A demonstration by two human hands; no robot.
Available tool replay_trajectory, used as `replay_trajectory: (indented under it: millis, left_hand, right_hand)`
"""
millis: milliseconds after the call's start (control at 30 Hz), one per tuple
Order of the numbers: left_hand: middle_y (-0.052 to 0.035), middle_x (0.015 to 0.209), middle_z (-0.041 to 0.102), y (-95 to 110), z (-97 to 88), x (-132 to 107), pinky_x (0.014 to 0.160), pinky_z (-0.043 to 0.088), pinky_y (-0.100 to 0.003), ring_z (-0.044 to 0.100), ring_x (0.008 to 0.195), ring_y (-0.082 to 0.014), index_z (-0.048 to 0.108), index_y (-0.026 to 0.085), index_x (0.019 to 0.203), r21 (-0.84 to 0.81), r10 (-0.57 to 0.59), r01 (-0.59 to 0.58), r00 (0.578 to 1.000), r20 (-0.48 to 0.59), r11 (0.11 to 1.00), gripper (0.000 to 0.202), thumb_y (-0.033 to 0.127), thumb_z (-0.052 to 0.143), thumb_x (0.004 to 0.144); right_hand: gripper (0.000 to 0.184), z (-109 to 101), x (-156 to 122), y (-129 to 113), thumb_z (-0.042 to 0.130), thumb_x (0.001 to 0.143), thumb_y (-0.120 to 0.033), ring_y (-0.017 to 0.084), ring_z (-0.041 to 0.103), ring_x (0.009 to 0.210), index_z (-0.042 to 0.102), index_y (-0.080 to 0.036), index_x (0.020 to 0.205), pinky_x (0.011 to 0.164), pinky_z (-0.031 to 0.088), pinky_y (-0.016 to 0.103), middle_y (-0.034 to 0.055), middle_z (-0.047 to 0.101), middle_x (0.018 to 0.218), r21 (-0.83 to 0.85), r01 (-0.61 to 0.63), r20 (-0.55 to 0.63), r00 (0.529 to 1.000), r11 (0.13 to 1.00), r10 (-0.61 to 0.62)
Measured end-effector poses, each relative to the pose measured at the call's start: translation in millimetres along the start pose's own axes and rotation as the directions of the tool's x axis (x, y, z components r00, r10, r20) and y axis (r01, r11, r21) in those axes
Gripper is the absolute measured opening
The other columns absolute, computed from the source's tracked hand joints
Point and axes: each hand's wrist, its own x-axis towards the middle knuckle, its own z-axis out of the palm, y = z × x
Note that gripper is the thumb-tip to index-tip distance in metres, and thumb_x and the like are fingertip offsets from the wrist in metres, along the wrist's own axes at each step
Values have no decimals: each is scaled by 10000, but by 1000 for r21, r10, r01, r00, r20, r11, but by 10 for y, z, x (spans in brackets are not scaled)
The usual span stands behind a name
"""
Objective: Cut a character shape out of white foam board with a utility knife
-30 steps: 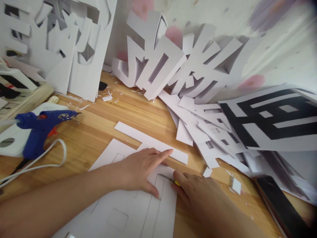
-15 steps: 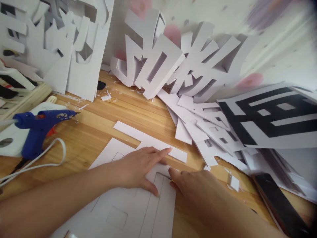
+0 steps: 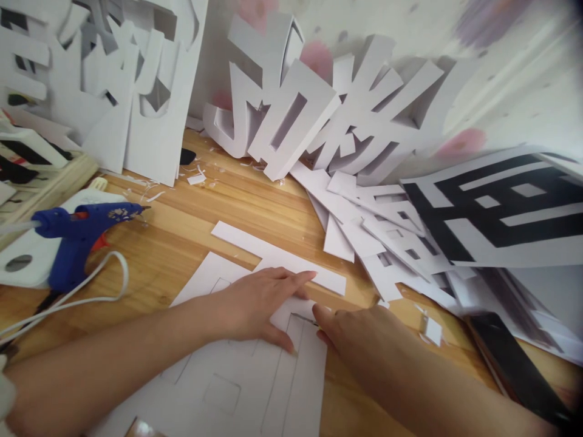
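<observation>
My left hand [image 3: 259, 303] lies across a white board [image 3: 182, 400] marked with pencil outlines, fingers spread and pressing it down. The thumb rests beside a long drawn strip. At the board's right edge, my right hand [image 3: 350, 334] is closed around a thin cutting tool, apparently a craft knife [image 3: 315, 323]. Only its dark tip shows, touching the top line of the drawn strip; the handle is hidden in the fingers. Just beyond my left fingers is a loose white strip [image 3: 237, 240], its middle partly against the board.
A blue glue gun [image 3: 68, 243] with a white cord lies at left. White cut-out letters [image 3: 291, 115] lean on the wall. Cut white pieces [image 3: 364, 230] and a black-patterned sheet [image 3: 501, 212] are piled at right, near a long black object [image 3: 514, 370]. Scraps litter the wooden table [image 3: 268, 200].
The view has shifted slightly, moving the table things a little to the right. Both hands keep nearly the same places on the board, and the tool tip stays by the strip's top line.
</observation>
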Motion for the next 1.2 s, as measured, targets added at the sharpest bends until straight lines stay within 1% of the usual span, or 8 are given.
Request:
replay_trajectory:
  millis: [167,333,467,533,700,867,1000,1200]
  left_hand:
    - [-34,1237,550,-3,1,7,985,273,-363,369,1196,-237,95,197,1414,-13,-8,8,1000,4,1000,1041,450,743,640]
    - [-39,1244,546,-13,2,8,990,268,-377,369,1199,-245,86,200,1415,-14,-7,7,1000,6,1000,1048,453,743,638]
    - [-37,1246,544,-13,1,5,993,268,-374,362,1207,-241,82,200,1415,-17,-2,2,1000,3,1000,1048,459,739,641]
    - [-36,1248,544,-10,1,4,993,266,-378,361,1207,-242,80,199,1415,-16,-6,7,1000,10,1000,1045,461,735,645]
    - [-36,1253,542,-22,5,11,996,261,-377,352,1210,-241,80,200,1415,-15,0,0,1000,11,1000,1034,459,728,652]
    - [-41,1255,538,-6,-2,7,996,260,-373,363,1199,-234,77,200,1415,-11,-5,5,1000,20,1000,1017,446,721,668]
    - [-54,1252,535,25,-16,15,991,268,-375,366,1192,-242,76,191,1416,-14,-27,28,999,36,1000,1057,466,740,640]
    - [-59,1243,535,44,-28,20,977,278,-390,375,1179,-254,80,214,1419,-15,-22,23,999,34,1000,1047,460,740,643]
  right_hand:
    - [78,-30,5,8,529,794,-116,84,403,335,542,-189,816,353,108,288,-44,499,490,-14,-6,16,1000,1000,6]
    - [190,-29,3,21,559,713,-37,85,414,332,529,-201,803,352,112,282,-57,504,498,-8,-2,52,999,1000,3]
    - [207,-16,9,29,579,685,-39,81,382,292,513,-210,781,340,104,275,-65,512,506,-1,-19,90,996,1000,19]
    - [236,-19,11,30,598,655,-35,91,409,296,503,-216,774,336,99,266,-66,519,509,17,-21,121,993,1000,19]
    - [358,-49,7,24,604,556,49,126,507,354,497,-216,772,337,108,244,-66,524,498,14,-43,169,985,999,40]
    - [360,-51,-5,28,616,558,17,139,531,378,499,-202,819,340,112,246,-52,532,501,15,-39,215,976,999,35]
    - [367,-11,-3,37,586,556,43,136,532,375,486,-205,808,343,99,251,-61,535,493,23,-42,185,982,999,37]
    - [281,94,-54,40,532,634,3,116,506,364,454,-212,798,357,90,273,-68,531,525,52,-64,97,994,997,58]
